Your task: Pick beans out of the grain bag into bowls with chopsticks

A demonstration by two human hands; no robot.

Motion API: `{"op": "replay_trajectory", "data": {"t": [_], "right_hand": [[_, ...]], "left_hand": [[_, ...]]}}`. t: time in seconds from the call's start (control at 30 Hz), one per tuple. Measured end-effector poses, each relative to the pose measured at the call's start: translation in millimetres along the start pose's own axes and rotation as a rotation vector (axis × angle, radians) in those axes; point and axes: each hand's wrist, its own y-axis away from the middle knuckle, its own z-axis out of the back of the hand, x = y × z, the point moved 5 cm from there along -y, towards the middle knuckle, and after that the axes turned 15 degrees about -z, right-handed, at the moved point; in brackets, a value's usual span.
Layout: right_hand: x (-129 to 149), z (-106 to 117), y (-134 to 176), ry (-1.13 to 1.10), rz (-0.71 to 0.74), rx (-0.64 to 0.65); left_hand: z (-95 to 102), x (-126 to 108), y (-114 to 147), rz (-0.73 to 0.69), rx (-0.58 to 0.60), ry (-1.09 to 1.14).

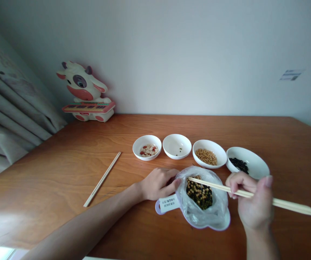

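My right hand [255, 202] is closed around a pair of wooden chopsticks [223, 187]. Their tips reach into a clear plastic bag [219, 202], at the mixed beans [200, 193] of yellow, green and black inside it. A purple-rimmed bowl [220, 227] with a labelled handle [168, 204] sits under the bag. My left hand [160, 184] is closed at the left edge of this bag-lined bowl, thumb and fingers gripping it; some fingertips are hidden.
Behind the bag stand white bowls: one with pale and red pieces [137, 153], one with a few green beans [171, 144], one with yellow beans [220, 157], one with black beans [255, 162]. Another chopstick pair [102, 179] lies left. A cow toy keyboard [87, 94] stands by the wall.
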Motion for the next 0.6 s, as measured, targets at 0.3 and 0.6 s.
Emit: {"op": "replay_trajectory", "data": {"t": [0.3, 0.6], "right_hand": [[-6, 20, 7, 0.071, -0.100, -0.040], [-10, 13, 4, 0.132, -0.091, 0.021]], "left_hand": [[1.8, -2, -1, -0.007, -0.011, 0.008], [2.2, -3, -2, -0.021, -0.018, 0.021]]}}
